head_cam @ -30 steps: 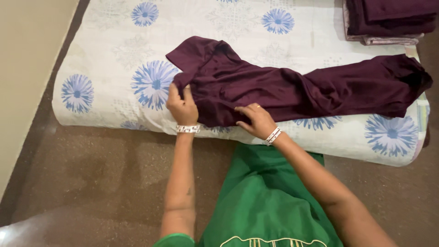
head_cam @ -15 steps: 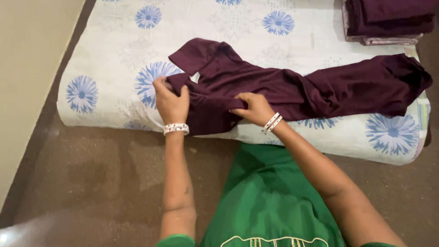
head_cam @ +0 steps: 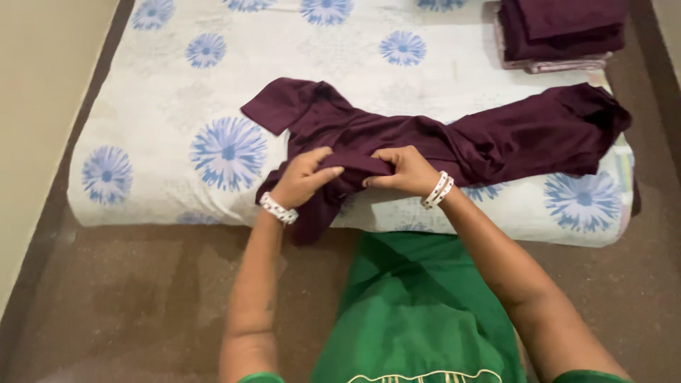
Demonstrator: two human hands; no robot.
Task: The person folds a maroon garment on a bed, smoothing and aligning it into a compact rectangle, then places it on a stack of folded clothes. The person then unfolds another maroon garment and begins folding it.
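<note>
A dark maroon garment (head_cam: pixel 454 138) lies stretched across a white mattress with blue flower prints (head_cam: pixel 177 92). My left hand (head_cam: pixel 303 177) and my right hand (head_cam: pixel 403 170) both grip a bunched part of the garment near the mattress's front edge, close together. A flap of the cloth hangs down over the edge below my left wrist. One sleeve sticks out to the upper left. Both wrists wear white bangles.
A stack of folded maroon cloth (head_cam: pixel 560 32) sits at the mattress's far right corner. Brown floor (head_cam: pixel 128 298) runs in front of the mattress, and a cream wall (head_cam: pixel 35 85) stands at the left. My green clothing (head_cam: pixel 418 312) fills the lower middle.
My left hand has moved right toward my right hand, gathering the garment's near end into a bunch. The view has shifted slightly, showing more of the mattress.
</note>
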